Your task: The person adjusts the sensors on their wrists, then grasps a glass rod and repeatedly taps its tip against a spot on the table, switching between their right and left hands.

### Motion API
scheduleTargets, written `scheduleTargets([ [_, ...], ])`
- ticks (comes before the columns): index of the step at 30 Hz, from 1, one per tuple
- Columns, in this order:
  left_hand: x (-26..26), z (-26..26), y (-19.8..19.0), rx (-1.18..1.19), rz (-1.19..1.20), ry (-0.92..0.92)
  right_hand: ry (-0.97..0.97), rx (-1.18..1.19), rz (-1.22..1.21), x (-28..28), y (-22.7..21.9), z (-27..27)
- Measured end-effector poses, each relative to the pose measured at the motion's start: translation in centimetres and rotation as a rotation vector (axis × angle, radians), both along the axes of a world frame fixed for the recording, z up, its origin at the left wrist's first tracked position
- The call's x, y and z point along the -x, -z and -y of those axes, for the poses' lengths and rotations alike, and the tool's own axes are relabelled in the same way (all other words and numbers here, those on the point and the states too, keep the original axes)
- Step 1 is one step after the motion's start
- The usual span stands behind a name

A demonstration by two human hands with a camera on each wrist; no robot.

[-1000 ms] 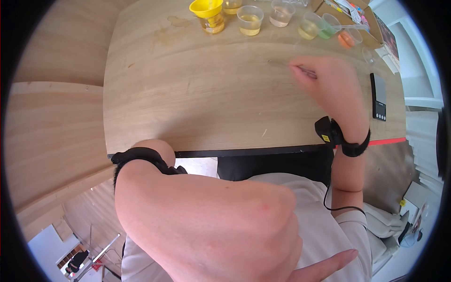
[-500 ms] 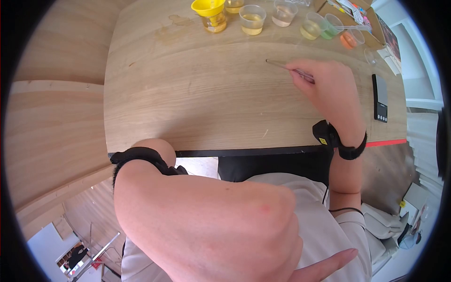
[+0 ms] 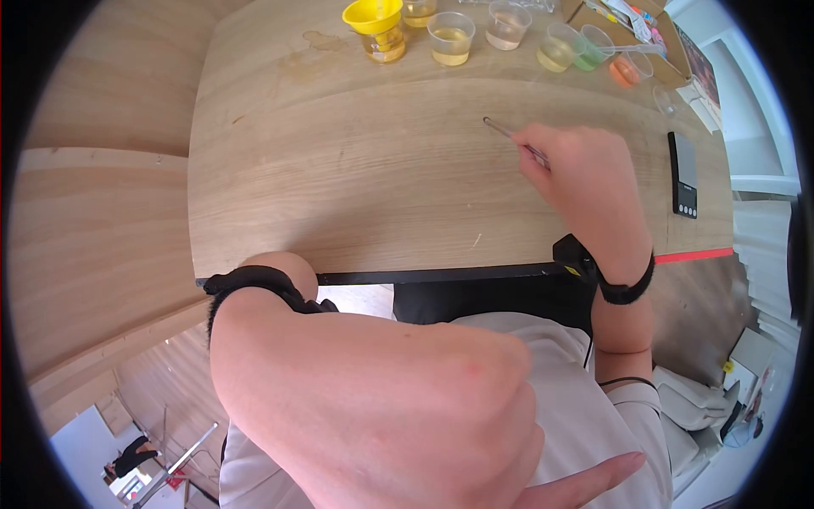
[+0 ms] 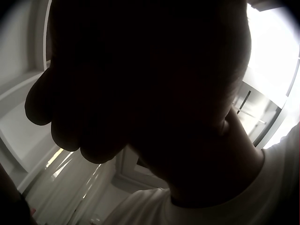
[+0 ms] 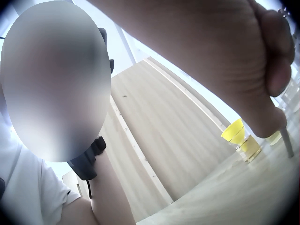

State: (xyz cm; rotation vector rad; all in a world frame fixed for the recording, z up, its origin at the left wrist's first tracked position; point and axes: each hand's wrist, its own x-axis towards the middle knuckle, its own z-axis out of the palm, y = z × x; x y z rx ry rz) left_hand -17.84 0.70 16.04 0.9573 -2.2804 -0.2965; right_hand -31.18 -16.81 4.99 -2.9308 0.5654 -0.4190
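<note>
In the head view, the right hand [image 3: 589, 182] grips a thin rod [image 3: 502, 128] between thumb and fingers over the right half of the table, its tip pointing up and left. The right wrist view shows the rod's end [image 5: 288, 143] beyond the hand [image 5: 225, 56]. Large in the foreground, the left hand [image 3: 424, 407] is raised close to the head camera, most fingers curled and one digit extended. In the left wrist view, the left hand [image 4: 140, 79] is a dark shape near the neck, with curled fingers and no object visible in it.
Along the table's far side stand a yellow funnel [image 3: 373, 13] on a jar [image 3: 384, 46] and several clear cups, including one of pale yellow liquid [image 3: 450, 49] and one of orange [image 3: 626, 71]. A cardboard box [image 3: 674, 72] is at far right, a black scale [image 3: 683, 174] nearer.
The right hand has moved slightly left and toward the body with the rod, whose tip now slants more steeply upward. The left hand has barely moved.
</note>
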Motion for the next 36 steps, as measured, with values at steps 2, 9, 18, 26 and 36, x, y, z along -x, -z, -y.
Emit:
scheduleTargets([
  [2, 0.2, 0.1, 0.0, 0.002, 0.002, -0.003, -0.007, 0.008, 0.008, -0.1, 0.0, 0.0],
  [9, 0.3, -0.6, -0.2, 0.019, 0.006, -0.013, -0.007, 0.06, -0.031, -0.2, -0.4, 0.2],
  [18, 0.3, -0.5, -0.1, 0.012, 0.007, -0.028, -0.061, 0.031, -0.003, -1.5, 0.5, -0.2],
  [26, -0.3, -0.2, -0.1, 0.008, 0.011, -0.037, -0.101, 0.108, 0.006, -1.6, 0.8, -0.9],
  [36, 0.2, -0.3, -0.1, 0.003, 0.009, -0.046, -0.007, 0.11, -0.035, -0.4, 0.4, -0.2],
])
